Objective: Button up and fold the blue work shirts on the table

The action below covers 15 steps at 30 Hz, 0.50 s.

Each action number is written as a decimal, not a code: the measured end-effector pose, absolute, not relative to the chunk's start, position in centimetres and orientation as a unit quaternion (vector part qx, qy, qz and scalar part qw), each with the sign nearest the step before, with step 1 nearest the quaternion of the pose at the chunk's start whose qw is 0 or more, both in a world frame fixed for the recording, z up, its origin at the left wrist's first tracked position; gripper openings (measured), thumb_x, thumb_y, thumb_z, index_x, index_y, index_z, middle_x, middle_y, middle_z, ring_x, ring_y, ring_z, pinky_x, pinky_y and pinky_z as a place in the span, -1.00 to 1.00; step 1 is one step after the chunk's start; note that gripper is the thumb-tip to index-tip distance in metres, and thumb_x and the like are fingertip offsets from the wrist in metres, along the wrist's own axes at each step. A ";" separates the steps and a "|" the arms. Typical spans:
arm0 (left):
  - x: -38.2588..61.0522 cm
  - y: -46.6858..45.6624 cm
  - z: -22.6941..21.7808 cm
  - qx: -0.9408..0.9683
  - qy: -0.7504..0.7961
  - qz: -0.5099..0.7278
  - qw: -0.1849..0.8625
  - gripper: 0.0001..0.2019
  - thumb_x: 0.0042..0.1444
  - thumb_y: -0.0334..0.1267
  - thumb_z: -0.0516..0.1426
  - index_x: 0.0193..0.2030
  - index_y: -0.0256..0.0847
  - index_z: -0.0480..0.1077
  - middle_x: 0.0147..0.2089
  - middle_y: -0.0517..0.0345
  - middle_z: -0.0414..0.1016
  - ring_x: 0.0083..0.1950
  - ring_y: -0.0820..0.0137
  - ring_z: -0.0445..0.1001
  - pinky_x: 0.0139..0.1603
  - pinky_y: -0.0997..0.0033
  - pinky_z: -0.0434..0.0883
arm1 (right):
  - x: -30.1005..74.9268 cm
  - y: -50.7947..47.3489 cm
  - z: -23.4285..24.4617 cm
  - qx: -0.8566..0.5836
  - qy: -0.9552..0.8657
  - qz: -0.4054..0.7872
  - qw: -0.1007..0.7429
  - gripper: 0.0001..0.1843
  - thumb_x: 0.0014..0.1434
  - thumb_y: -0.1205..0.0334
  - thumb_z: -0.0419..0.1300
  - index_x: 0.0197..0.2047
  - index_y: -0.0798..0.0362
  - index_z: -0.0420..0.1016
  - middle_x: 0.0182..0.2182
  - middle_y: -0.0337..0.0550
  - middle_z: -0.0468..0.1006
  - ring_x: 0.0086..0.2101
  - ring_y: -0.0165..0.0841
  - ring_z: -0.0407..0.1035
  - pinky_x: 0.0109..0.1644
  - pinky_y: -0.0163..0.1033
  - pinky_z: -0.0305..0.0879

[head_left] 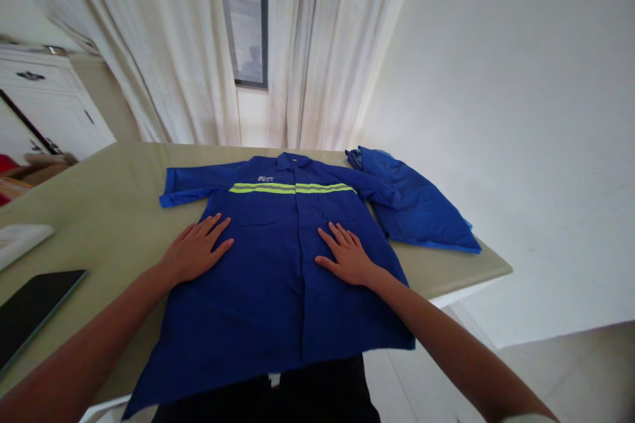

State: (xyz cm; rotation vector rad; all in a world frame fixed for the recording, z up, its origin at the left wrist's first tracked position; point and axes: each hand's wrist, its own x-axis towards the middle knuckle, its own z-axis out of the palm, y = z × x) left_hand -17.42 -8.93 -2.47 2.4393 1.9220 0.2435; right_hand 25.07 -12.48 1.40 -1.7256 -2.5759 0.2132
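A blue short-sleeved work shirt [268,291] with a yellow-green and grey reflective band lies spread front side up, its collar at the far side and its hem hanging over the near table edge. My left hand [196,251] rests flat on the left part of the shirt below the chest, fingers spread. On the right part, my right hand [347,254] also lies flat with its fingers apart. Neither hand grips the cloth. The shirt's right sleeve reaches onto a pile of folded blue clothing [421,201].
The table [119,205] has a beige cover. At its left lie a dark tablet-like slab [34,307] and a white object [22,241]. Curtains [169,46] hang behind the table, a white cabinet [49,99] stands back left, and a white wall [520,132] rises at right.
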 end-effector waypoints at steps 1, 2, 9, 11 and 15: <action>-18.6 -10.0 -2.6 0.779 0.623 0.077 0.004 -0.23 0.35 0.20 -0.14 0.55 -0.19 0.21 0.61 -0.11 0.11 0.57 -0.02 0.18 0.57 -0.12 0.06 | 24.7 -12.7 1.4 -0.536 -0.841 0.066 0.021 -0.10 0.42 -0.40 0.01 0.62 -0.10 0.02 0.57 0.14 -0.01 0.52 0.05 -0.09 0.50 0.25 0.01; -19.6 -10.9 -2.6 0.773 0.630 0.074 -0.003 -0.22 0.34 0.22 -0.14 0.55 -0.18 0.23 0.60 -0.11 0.14 0.55 -0.04 0.22 0.56 -0.13 0.08 | 24.3 -12.9 1.6 -0.514 -0.855 0.060 0.029 -0.09 0.40 -0.42 0.03 0.61 -0.13 0.05 0.56 0.13 0.04 0.50 0.06 -0.03 0.48 0.24 0.05; -18.1 -9.3 0.2 0.730 0.679 0.076 -0.024 -0.16 0.33 0.27 -0.16 0.51 -0.29 0.26 0.57 -0.26 0.17 0.53 -0.14 0.21 0.52 -0.16 0.14 | 19.5 -6.6 3.1 -0.507 -0.855 0.017 0.109 -0.21 0.43 -0.38 0.02 0.48 -0.06 0.32 0.39 0.14 0.37 0.36 0.01 0.25 0.43 0.12 0.13; -16.4 -6.9 0.4 0.709 0.699 0.093 -0.013 -0.16 0.34 0.29 -0.17 0.57 -0.24 0.16 0.62 -0.24 0.06 0.59 -0.16 0.08 0.53 -0.23 0.08 | 18.3 -4.0 2.1 -0.557 -0.823 0.024 0.107 -0.15 0.44 -0.39 -0.02 0.56 -0.03 0.18 0.51 0.14 0.17 0.48 0.03 0.04 0.49 0.13 -0.01; -15.8 -2.5 0.4 0.655 0.750 0.087 0.030 -0.12 0.33 0.36 -0.18 0.58 -0.21 0.13 0.63 -0.31 0.01 0.61 -0.23 0.00 0.50 -0.32 0.07 | 18.2 -1.6 -0.2 -0.594 -0.798 0.068 0.075 -0.11 0.44 -0.44 -0.13 0.60 -0.07 0.08 0.57 0.09 0.00 0.54 -0.01 -0.14 0.54 0.13 -0.13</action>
